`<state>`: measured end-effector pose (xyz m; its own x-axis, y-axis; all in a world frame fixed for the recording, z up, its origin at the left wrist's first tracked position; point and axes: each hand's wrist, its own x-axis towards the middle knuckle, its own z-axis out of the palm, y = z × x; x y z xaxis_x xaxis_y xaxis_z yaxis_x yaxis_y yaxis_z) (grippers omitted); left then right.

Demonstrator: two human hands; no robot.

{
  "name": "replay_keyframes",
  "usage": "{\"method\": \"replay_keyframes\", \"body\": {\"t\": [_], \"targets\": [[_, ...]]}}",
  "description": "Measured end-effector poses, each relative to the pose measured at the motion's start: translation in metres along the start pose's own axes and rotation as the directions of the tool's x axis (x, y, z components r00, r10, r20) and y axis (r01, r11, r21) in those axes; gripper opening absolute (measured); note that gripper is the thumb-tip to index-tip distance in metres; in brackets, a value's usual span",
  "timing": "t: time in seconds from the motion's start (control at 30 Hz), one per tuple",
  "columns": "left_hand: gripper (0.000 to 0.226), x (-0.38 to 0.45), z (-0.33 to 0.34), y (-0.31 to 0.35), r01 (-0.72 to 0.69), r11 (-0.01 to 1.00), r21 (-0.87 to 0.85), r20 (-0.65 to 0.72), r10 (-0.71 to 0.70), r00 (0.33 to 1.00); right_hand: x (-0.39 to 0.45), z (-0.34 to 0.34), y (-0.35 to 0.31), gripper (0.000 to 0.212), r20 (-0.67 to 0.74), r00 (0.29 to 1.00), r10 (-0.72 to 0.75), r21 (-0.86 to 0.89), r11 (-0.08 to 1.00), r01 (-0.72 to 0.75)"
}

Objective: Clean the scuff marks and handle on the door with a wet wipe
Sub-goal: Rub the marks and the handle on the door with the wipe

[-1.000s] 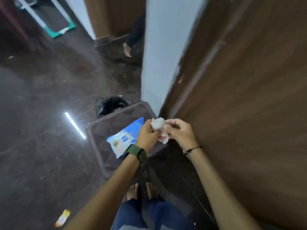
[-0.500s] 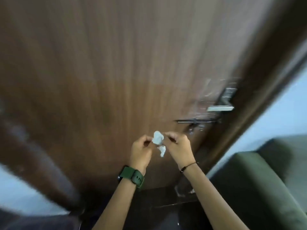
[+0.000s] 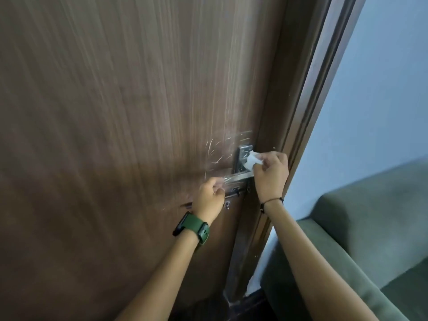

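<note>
Right hand (image 3: 271, 173) pinches a white wipe (image 3: 253, 160) against the handle (image 3: 243, 162) plate; left hand (image 3: 209, 198), fingers curled, touches the lever's end.

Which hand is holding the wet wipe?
The right hand, wearing the thin black wrist cord, pinches the wet wipe against the handle plate. The left hand, with the green watch, holds none.

A pale blue wall (image 3: 382, 89) is filling the upper right of the view, lit evenly and softly. A dark brown wooden frame (image 3: 308, 117) is running diagonally along the wall's left edge. A green upholstered sofa (image 3: 370, 228) is occupying the lower right corner, standing against the wall. Dark floor (image 3: 250, 306) is showing just beside the frame's base.
</note>
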<state>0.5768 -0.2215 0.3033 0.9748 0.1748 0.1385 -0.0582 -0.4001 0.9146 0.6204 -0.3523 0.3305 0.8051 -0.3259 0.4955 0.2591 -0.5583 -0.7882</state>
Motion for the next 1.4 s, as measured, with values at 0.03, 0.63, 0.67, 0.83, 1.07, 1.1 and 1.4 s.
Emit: {"method": "replay_keyframes", "body": {"t": [0.03,0.63,0.67,0.83,1.07,1.1,1.4], "targets": [[0.027,0.009,0.005,0.002,0.000,0.998,0.067,-0.055,0.004,0.998,0.013,0.004,0.004,0.018,0.008,1.000,-0.023,-0.029,0.999,0.023],[0.024,0.045,0.019,-0.009,-0.080,0.945,0.316,-0.045,0.100,0.994,0.034,0.042,0.026,0.014,0.320,0.939,-0.125,-0.395,0.883,0.253],[0.023,0.046,0.017,-0.010,-0.089,0.945,0.313,-0.027,0.102,0.994,0.030,0.040,0.027,0.015,0.306,0.943,-0.127,-0.388,0.888,0.245],[0.021,0.047,0.014,-0.012,-0.141,0.938,0.315,0.030,0.138,0.990,0.026,0.036,0.027,0.017,0.251,0.959,-0.129,-0.397,0.890,0.224],[0.018,0.051,0.008,-0.016,-0.207,0.935,0.288,0.082,0.192,0.978,0.020,0.031,0.023,0.018,0.285,0.947,-0.147,-0.479,0.834,0.274],[0.018,0.051,0.008,-0.016,-0.215,0.933,0.289,0.087,0.198,0.976,0.026,0.035,0.020,0.018,0.289,0.948,-0.132,-0.488,0.832,0.264],[0.018,0.053,0.009,-0.016,-0.235,0.927,0.294,0.079,0.221,0.972,0.031,0.036,0.016,0.017,0.276,0.952,-0.131,-0.470,0.845,0.253]]}}
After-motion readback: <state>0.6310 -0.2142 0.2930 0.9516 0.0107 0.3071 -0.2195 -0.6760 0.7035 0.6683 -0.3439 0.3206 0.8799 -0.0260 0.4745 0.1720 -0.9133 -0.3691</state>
